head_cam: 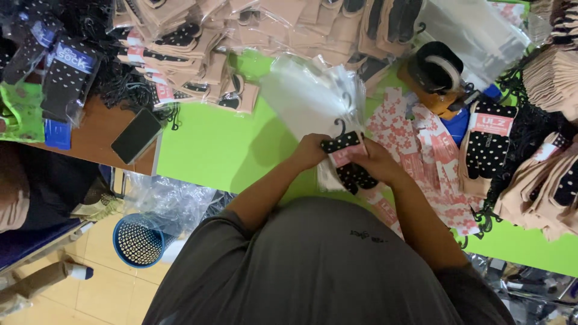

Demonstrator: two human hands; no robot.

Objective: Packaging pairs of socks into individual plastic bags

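A view from above, looking down past a grey T-shirt at two bare hands working over a bright green table top [211,144].

At the centre, both hands hold one pair of socks [349,161]: soft black knit with small white dots, wrapped by a pink paper band and hung on a thin black plastic hook that sticks up at 12 o'clock. The left hand [310,150] grips the pair's left edge, fingers curled together around it. The right hand [376,161] pinches the right side at the band, fingers pressed close; the fingertips themselves are hidden under the sock.

Just beyond the hands, toward 12 o'clock, stands a sheaf of clear plastic bags [313,93], glossy and crinkled, partly hiding the table behind it. At 3 o'clock from the hands lies a loose spread of pink paper bands [415,144] printed with a white flower pattern. Farther toward 3 o'clock lies another dotted black pair [489,144] with beige soles, then heaps of beige socks [548,186]. At 1 o'clock sits a tape dispenser [435,75], orange-brown with a black roll.

Across the top, from 11 to 12 o'clock, bagged beige socks [198,42] are piled in shiny overlapping packets. At 9 o'clock a dark, flat smartphone [137,135] lies on a brown wooden surface. At 7 o'clock, on the tiled floor, stands a round blue perforated basket [139,241] beside crumpled clear plastic.
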